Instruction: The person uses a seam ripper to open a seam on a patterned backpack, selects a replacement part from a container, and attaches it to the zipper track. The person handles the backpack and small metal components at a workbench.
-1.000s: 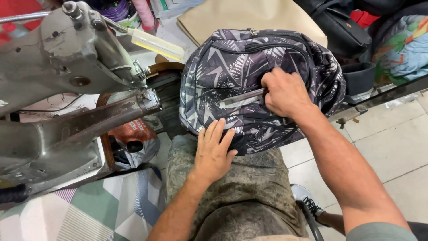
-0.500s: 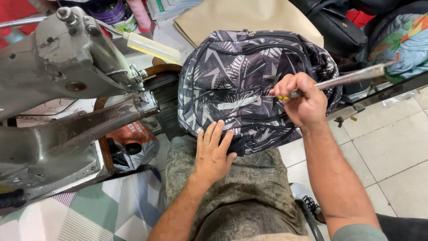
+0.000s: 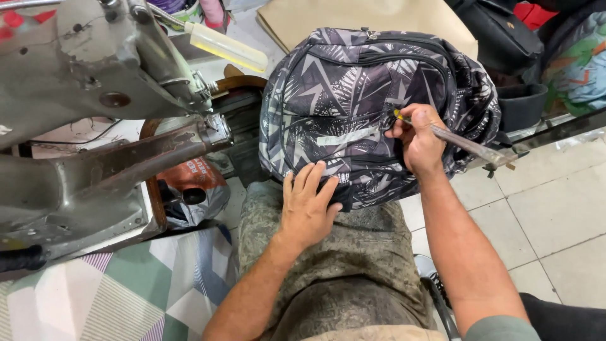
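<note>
Head view: the left hand [image 3: 307, 208] is laid flat, fingers spread, on the lower edge of a backpack [image 3: 353, 107], which is propped on the lap against the knees. The right hand [image 3: 420, 136] is closed around a thin metal tool [image 3: 464, 144], whose yellow tip is pressed to the fabric near a zip line. The backpack is judged soft and light, likely to sag and slide, so it is best steadied by a flat palm or taken by its seams and top. Its pockets are seen zipped; the contents cannot be told. A grey sewing machine [image 3: 95, 95] is seen just left, and dark bags [image 3: 505, 38] behind.
</note>
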